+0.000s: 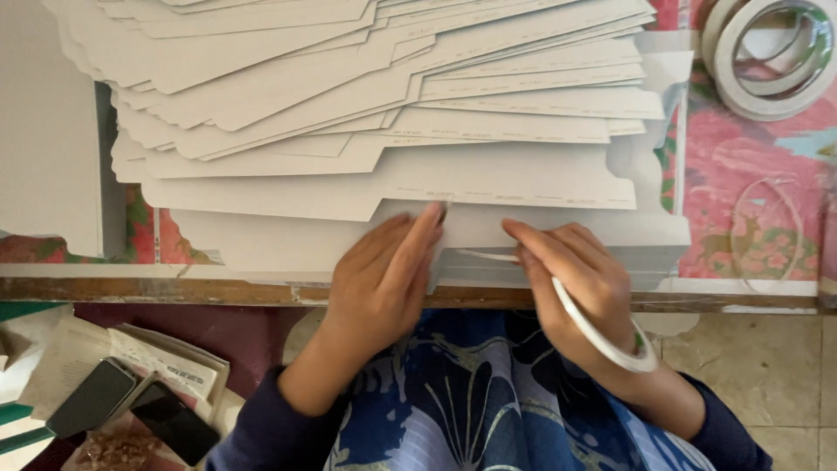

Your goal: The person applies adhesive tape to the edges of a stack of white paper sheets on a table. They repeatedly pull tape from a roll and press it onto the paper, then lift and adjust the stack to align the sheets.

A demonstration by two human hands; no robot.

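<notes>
A wide fanned stack of grey-white die-cut cardboard sheets (366,131) covers the table. My left hand (384,279) lies flat with fingers pressed on the front sheet (471,231) near its notch. My right hand (575,279) presses the same sheet a little to the right, its fingertips on a thin strip of white tape (484,255). A roll of white tape (610,340) hangs around my right wrist like a bracelet.
Two tape rolls (767,61) lie at the back right on a pink floral tablecloth (741,157), with a clear ring (765,231) nearer. The wooden table edge (174,292) runs along the front. Two dark phones (131,406) and papers lie low at left.
</notes>
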